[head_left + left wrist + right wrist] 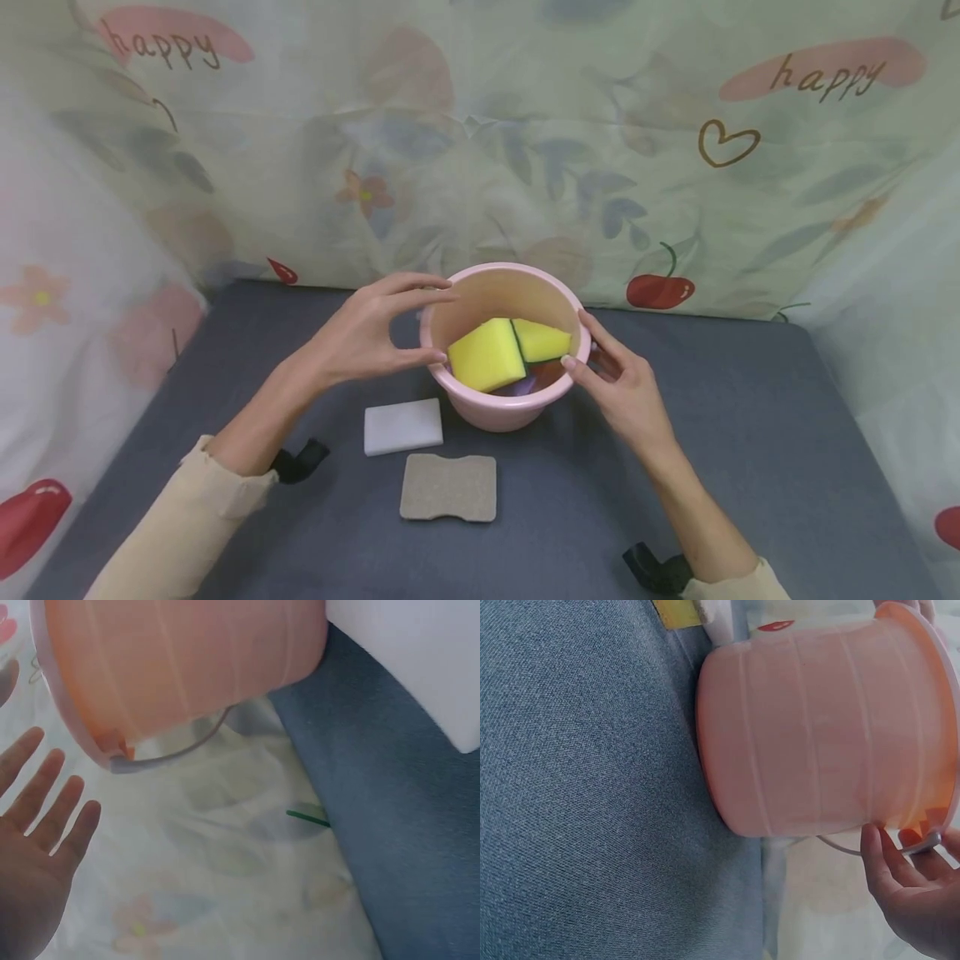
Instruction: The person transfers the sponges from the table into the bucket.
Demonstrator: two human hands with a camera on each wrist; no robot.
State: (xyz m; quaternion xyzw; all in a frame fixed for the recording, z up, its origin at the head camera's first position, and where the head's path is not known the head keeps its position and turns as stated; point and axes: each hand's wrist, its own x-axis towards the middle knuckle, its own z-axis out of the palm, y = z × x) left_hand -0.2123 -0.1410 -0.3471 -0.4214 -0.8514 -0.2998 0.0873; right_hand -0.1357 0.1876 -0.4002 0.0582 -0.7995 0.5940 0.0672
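A pink bucket (498, 412) stands on the dark table, holding yellow sponges (486, 357) with dark green edges and something purple (522, 386) lower down. My left hand (378, 329) is at its left rim, fingers spread and straight; the left wrist view shows the fingers (49, 802) apart from the bucket wall. On the other side, my right hand (626, 387) grips the rim, thumb over the edge and fingers outside. The right wrist view shows those fingers (881, 862) around the thin handle (840, 846) where it joins the rim.
In front of the bucket lie a white rectangular block (403, 427) and a flat grey-brown pad (448, 488) with notched long sides. A printed cloth curtain (480, 167) hangs close behind the bucket and along both sides of the table (750, 433).
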